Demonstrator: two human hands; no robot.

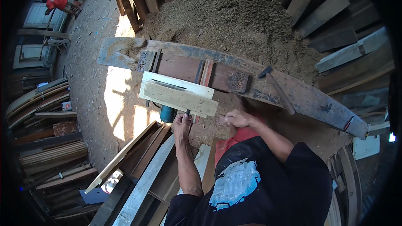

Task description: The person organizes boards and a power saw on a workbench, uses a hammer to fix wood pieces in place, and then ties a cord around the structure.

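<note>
Head view: the left hand [182, 124] is pinching a dark bar [188, 111]; a pale board [180, 98] is lying just beyond that hand, risking a slip should uneven pulling twist the bar. Whether the curled right hand [239, 118] is gripping anything, I cannot tell.

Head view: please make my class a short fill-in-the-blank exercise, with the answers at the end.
The tool lying on the long plank is a ____.
The hand nearest the teal cylinder is the ____ one.
The distant person wears a ____ top.

Missing words: hammer; left; red.
</note>
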